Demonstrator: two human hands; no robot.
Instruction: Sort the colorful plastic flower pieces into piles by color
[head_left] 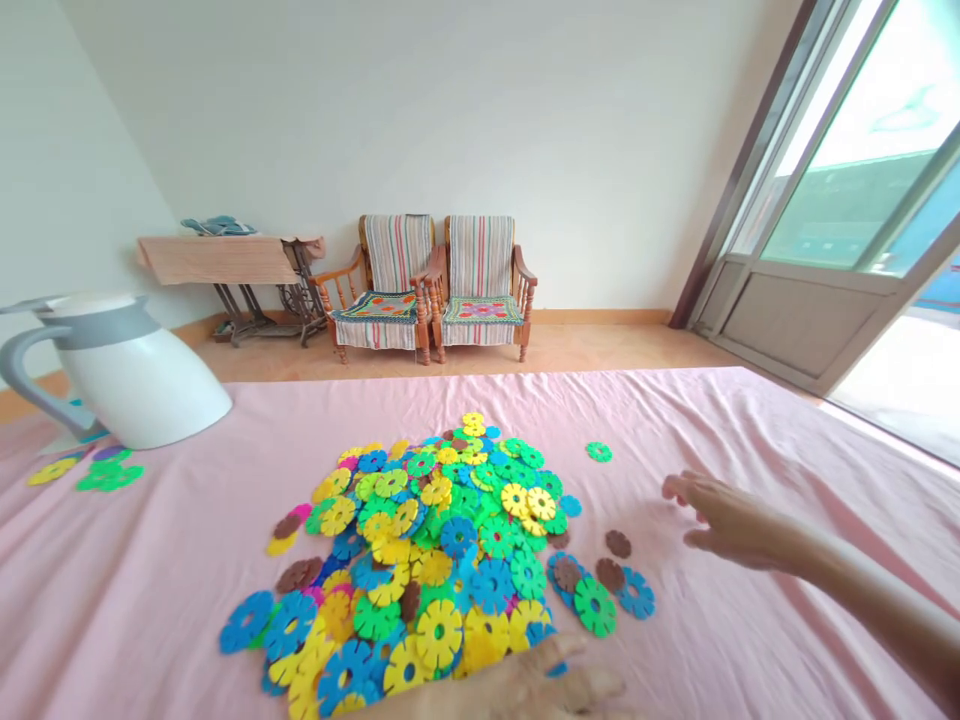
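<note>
Pile of plastic discs (pixel 420 550), interlocking snowflake type in yellow, blue, green and brown, heaped at centre of pink sheet (pixel 150 600). Left hand (pixel 517 690), cut off by lower frame edge, lies at near edge of pile, fingers spread and over the discs there; no pinch seen. Right hand (pixel 739 520) is off to the right, in the air, fingers loosely apart, thumb separate, holding nothing. Nearest to it: loose discs (pixel 596 585) just beside pile. Single green disc (pixel 598 452) lies apart, beyond them. Further discs (pixel 97 475) on sheet at far left, at foot of white jug (pixel 135 370). Beyond sheet: two striped armchairs (pixel 435 290), treadle table (pixel 225 258), glass door (pixel 840 200).
</note>
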